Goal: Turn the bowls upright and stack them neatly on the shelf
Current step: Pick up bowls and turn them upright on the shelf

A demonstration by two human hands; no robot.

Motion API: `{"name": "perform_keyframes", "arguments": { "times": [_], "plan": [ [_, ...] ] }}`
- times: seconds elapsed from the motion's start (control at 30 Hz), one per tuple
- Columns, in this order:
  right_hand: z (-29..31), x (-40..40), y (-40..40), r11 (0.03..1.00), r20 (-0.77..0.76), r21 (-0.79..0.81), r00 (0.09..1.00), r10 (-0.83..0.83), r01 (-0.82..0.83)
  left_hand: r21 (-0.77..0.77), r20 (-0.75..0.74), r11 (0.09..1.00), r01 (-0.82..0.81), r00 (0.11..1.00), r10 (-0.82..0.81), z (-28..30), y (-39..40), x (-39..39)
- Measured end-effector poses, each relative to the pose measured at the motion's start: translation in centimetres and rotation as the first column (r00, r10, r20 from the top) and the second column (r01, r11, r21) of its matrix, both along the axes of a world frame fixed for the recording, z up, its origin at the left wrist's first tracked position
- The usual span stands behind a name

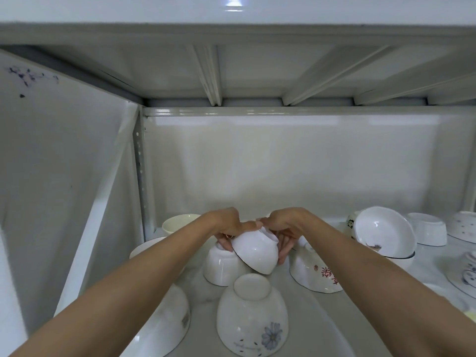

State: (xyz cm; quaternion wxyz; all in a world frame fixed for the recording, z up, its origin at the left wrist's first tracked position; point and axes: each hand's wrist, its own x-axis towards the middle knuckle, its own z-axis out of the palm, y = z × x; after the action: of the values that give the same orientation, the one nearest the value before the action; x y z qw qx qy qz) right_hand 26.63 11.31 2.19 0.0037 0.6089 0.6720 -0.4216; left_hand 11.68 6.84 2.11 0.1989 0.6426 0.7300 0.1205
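Both my hands hold one white bowl (pixel 256 251) above the grey shelf (pixel 306 313); the bowl is tilted, its base toward me. My left hand (pixel 229 228) grips its left edge and my right hand (pixel 283 229) grips its right edge. Under it an upside-down white bowl (pixel 222 266) stands on the shelf. A flower-printed bowl (pixel 252 315) lies upside down close to me. To the right lies an upside-down bowl with red characters (pixel 314 271). A cream bowl (pixel 177 224) stands upright at the back left.
At the right, a white bowl (pixel 383 231) leans on its side over another bowl, with small upside-down bowls (pixel 428 229) and patterned dishes (pixel 463 274) beyond. Another upside-down bowl (pixel 167 323) lies under my left forearm. The shelf post (pixel 140 176) and side panel stand at left.
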Motion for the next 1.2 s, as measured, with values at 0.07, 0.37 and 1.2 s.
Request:
{"name": "perform_keyframes", "arguments": {
  "times": [0.07,0.37,1.2],
  "plan": [
    [0.1,0.0,0.0,1.000,0.004,0.022,1.000,-0.016,0.016,0.001,0.028,1.000,-0.009,1.000,0.009,0.1,-0.2,0.1],
    [3.9,0.5,-0.5,0.982,-0.070,0.166,0.994,-0.085,0.095,0.185,0.178,0.983,0.010,0.983,-0.043,2.1,-0.6,0.2],
    [3.5,-4.9,3.0,0.966,-0.615,0.072,0.773,-0.155,0.250,0.632,-0.429,0.764,0.129,0.879,0.206,0.9,-0.6,-4.3]
  ]
}}
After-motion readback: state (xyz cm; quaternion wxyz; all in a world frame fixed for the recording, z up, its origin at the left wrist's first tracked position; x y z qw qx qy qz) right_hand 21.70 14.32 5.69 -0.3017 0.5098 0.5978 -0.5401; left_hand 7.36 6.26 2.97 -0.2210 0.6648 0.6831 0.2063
